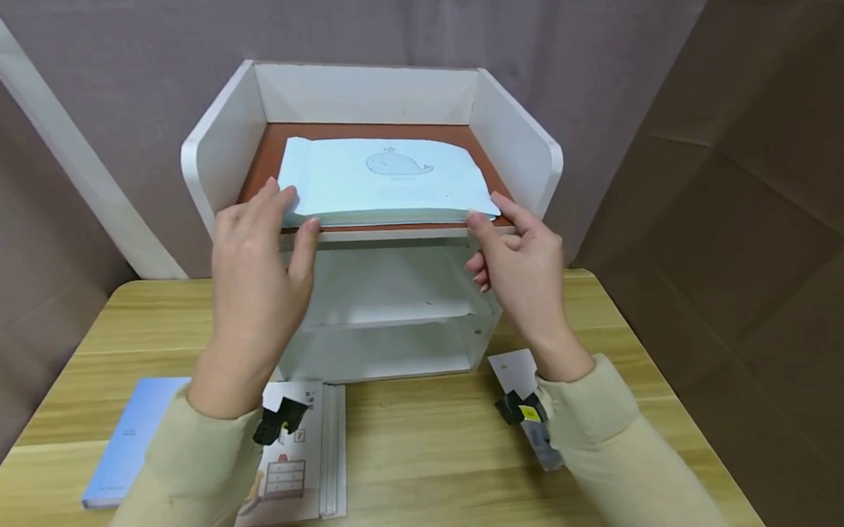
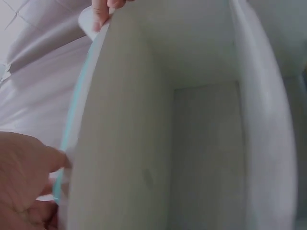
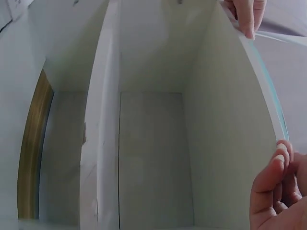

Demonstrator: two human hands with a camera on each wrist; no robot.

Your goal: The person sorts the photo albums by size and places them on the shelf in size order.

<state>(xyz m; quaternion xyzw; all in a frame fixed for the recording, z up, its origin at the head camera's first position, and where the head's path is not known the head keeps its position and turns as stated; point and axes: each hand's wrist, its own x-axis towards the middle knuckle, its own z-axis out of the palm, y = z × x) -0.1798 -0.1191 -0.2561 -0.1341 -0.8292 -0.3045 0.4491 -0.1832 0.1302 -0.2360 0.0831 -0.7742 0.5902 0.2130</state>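
A pale blue book (image 1: 349,181) with a whale drawing on its cover lies flat on the brown top board of a white shelf unit (image 1: 367,91). At its front left corner, my left hand (image 1: 258,277) holds it, thumb along the front edge and fingers by the left side. My right hand (image 1: 523,271) pinches the front right corner between thumb and index finger, the other fingers curled below. In the right wrist view, fingertips (image 3: 282,151) sit right at the book's teal edge, beside the shelf's front edge.
White side walls rise left and right of the top board, with two compartments below. On the wooden table (image 1: 415,465) lie a blue book (image 1: 131,440), white illustrated books (image 1: 290,485) partly behind the left sleeve, and a card-like item (image 1: 512,369) by the right wrist.
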